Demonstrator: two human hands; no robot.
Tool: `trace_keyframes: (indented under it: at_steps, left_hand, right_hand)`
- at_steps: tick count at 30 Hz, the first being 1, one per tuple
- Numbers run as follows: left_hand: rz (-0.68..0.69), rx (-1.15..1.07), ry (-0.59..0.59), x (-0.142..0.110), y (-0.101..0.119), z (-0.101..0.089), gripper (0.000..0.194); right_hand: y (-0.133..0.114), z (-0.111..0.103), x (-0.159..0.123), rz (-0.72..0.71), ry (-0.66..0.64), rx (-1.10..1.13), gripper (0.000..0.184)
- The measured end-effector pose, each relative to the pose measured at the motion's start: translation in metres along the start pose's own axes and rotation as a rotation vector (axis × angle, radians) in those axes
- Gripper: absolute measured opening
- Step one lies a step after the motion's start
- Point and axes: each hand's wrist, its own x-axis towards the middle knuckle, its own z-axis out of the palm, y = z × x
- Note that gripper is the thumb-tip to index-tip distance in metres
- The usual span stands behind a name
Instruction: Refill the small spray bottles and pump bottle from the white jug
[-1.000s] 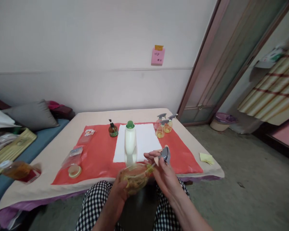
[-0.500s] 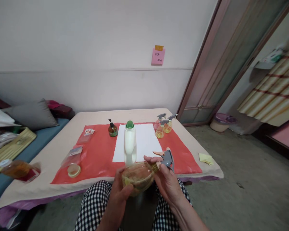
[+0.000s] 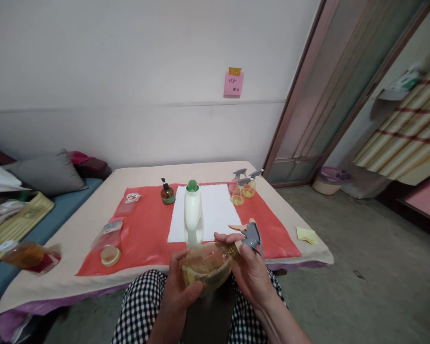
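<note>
A clear yellowish spray bottle (image 3: pixel 209 267) lies on its side between my hands, above my lap. Its grey trigger head (image 3: pixel 252 236) with an orange lever points to the right. My left hand (image 3: pixel 179 282) is closed around the bottle's rounded body, thumb across the front. My right hand (image 3: pixel 249 270) grips the neck just below the trigger head. Behind the bottle, a tall white jug (image 3: pixel 193 215) with a green top stands upright on a white sheet (image 3: pixel 220 210). The bottle hides part of the jug's base.
Several spray bottles (image 3: pixel 238 195) stand at the back right of the red mat (image 3: pixel 146 239). A dark pump bottle (image 3: pixel 167 193) is left of the jug. Plastic packets (image 3: pixel 109 234) and a round lid (image 3: pixel 110 256) lie left; an amber bottle (image 3: pixel 30 256) and yellow notes (image 3: pixel 307 235) flank the mat.
The spray bottle has turned slightly in my hands, its trigger head shifting a little to the right. My left thumb has slid a bit rightward over the body. Both hands keep hold.
</note>
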Motion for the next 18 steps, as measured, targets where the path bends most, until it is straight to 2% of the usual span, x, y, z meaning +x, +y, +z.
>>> trace_keyframes:
  at_steps: [10,18]
  left_hand:
    - [-0.022,0.048,0.038,-0.007,0.004,0.002,0.065]
    - [0.061,-0.033,0.079,-0.012,-0.006,0.008,0.068]
  right_hand:
    - [0.005,-0.004,0.001,0.033,-0.010,-0.007,0.033]
    - [0.006,0.003,0.000,0.018,0.022,0.019,0.041]
